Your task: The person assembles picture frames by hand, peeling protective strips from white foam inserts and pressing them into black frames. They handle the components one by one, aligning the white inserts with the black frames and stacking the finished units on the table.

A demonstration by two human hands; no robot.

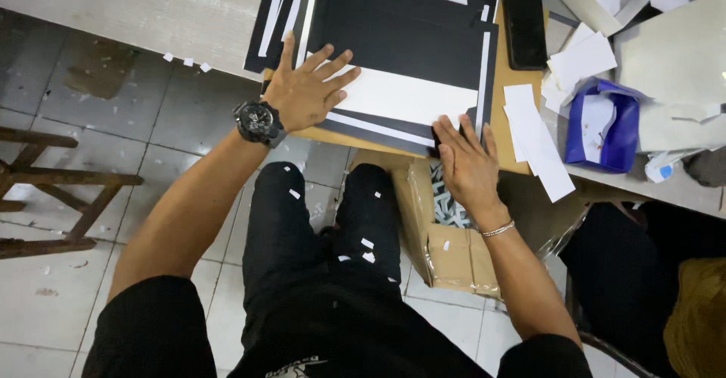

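Black card sheets with white bands [412, 68] lie stacked at the near edge of the wooden table [505, 113], and I press on them with both palms. My left hand [306, 91], fingers spread wide, lies flat on the left part of the top sheet; my right hand [467, 162], fingers flat and close together, holds the lower right corner. The stack looks roughly squared, though lower sheets fan out at the left. Just right lie white paper strips [537, 140], a black phone [524, 26] and a blue pouch [605, 125]. White scraps dot my black trousers [325, 257].
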